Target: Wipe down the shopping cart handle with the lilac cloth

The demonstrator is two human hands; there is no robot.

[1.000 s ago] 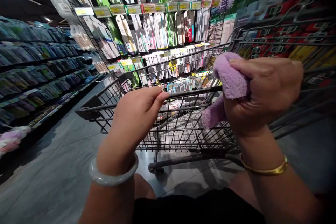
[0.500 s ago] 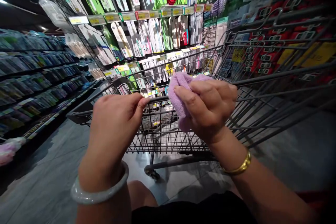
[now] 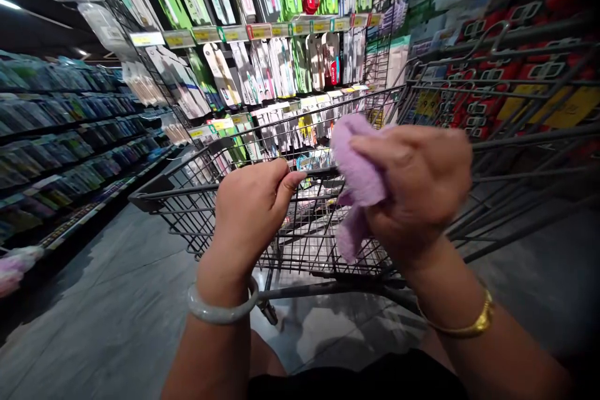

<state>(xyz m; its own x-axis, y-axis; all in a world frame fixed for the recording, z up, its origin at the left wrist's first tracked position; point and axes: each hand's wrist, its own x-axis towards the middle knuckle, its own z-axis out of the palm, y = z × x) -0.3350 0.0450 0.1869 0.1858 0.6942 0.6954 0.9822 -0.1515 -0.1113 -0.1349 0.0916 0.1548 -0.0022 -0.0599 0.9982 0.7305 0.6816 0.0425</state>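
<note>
A dark wire shopping cart (image 3: 206, 184) stands in front of me. My left hand (image 3: 250, 206) is closed around its top rim, with the thumb lying along the bar. In my right hand (image 3: 417, 187), slightly blurred, is a bunched purple cloth (image 3: 359, 165). The closed fingers press the cloth near the cart's rim, to the right of my left hand. One end of the cloth hangs down in front of the wire mesh. Whether the cloth touches the bar there, I cannot tell.
Behind the cart rises a wire display rack of packaged goods (image 3: 281, 69) with price tags. A long stocked shelf (image 3: 70, 131) runs along the left. Red packages (image 3: 487, 81) hang at the right behind more cart bars. A cart wheel (image 3: 268, 312) rests on the grey floor (image 3: 117, 300).
My left hand has shifted right along the cart's rim. My right hand has moved right with the purple cloth, and a loose end of it now hangs lower.
</note>
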